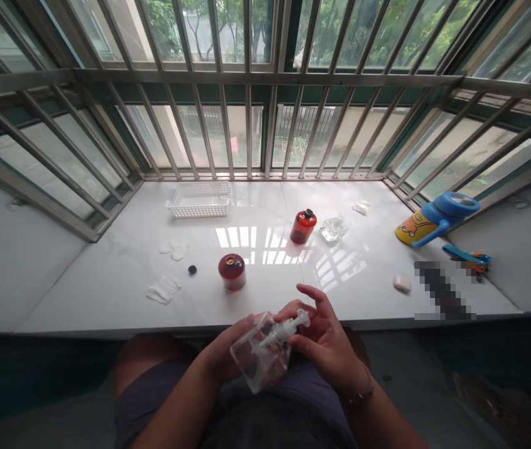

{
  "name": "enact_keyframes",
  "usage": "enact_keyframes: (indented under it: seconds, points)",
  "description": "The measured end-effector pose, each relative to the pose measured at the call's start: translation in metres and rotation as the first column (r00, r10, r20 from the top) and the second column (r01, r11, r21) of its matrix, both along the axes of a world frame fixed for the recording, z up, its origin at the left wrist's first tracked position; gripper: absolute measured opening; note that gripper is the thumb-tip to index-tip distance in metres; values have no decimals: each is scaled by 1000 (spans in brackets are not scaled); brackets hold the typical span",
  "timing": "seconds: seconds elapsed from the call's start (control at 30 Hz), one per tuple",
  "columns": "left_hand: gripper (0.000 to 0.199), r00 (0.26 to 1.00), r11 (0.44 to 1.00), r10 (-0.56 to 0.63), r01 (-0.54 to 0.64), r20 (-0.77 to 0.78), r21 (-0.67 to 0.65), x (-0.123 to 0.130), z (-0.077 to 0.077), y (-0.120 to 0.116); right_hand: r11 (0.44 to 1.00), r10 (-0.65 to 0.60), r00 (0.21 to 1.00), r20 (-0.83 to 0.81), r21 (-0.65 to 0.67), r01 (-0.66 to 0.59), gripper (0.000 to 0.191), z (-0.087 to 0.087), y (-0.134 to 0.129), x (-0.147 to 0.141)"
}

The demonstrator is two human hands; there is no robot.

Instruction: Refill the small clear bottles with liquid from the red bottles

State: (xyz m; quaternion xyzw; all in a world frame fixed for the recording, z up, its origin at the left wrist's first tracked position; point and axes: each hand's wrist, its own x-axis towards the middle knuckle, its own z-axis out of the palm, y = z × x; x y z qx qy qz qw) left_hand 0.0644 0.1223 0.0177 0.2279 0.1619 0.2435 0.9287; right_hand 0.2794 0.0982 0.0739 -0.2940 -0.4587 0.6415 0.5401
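Note:
Over my lap, in front of the counter's edge, I hold a clear square pump bottle [258,358], tilted with its top to the right. My left hand [228,349] is closed around the bottle's body from the left side. At the neck, the thumb and fingers of my right hand [324,340] grip the white pump head [288,327], with one finger raised. On the counter ahead stands an amber bottle [232,272] with its mouth uncapped. A small black cap [193,270] lies to its left.
On the white counter [265,305] are a capped red-amber bottle [303,227], a clear glass container [334,229], crumpled tissues [165,289] and a white basket [199,201]. A blue-yellow cup [436,218], a pinkish case [402,284] and a teal-orange item [468,257] sit right. Window bars close the back.

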Motion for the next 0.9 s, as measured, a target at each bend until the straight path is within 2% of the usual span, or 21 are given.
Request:
enact_keyframes:
  seconds: [0.1, 0.17, 0.23, 0.3, 0.4, 0.53, 0.6, 0.77, 0.9]
  points:
    - [76, 989, 992, -105, 111, 101, -53, 2, -12, -1, 1000, 4, 1000, -1, -5, -4, 77, 3, -3, -1]
    - [76, 980, 988, -134, 143, 145, -57, 5, -14, -1, 1000, 2, 1000, 0, -12, -2, 79, 5, -4, -2]
    - [75, 992, 997, -67, 72, 111, -38, 8, -10, -2, 1000, -11, 1000, 7, -17, 11, 81, 7, -4, -2]
    - [71, 997, 997, 71, -71, 13, 40, 10, -2, -3, 998, -50, 998, 33, -24, 51, 88, 6, -2, -4]
    - [65, 962, 945, 249, -216, -111, 246, 9, 10, -1, 984, -160, 983, 92, -63, 166, 101, 2, 4, -6]
    - [68, 900, 816, 377, -211, -220, 538, 2, 9, 4, 954, -221, 963, 153, -173, 246, 94, -9, 10, -8]
    - [70, 873, 774, 423, -208, -243, 598, -2, 5, 6, 941, -211, 961, 176, -231, 249, 90, -13, 12, -7]
    - [71, 855, 743, 437, -167, -280, 648, -8, 0, 10, 949, -213, 962, 173, -198, 246, 89, -15, 14, 3]
    - [70, 849, 713, 451, -157, -275, 683, -13, -4, 13, 938, -298, 938, 175, -128, 322, 83, -10, 16, 13]
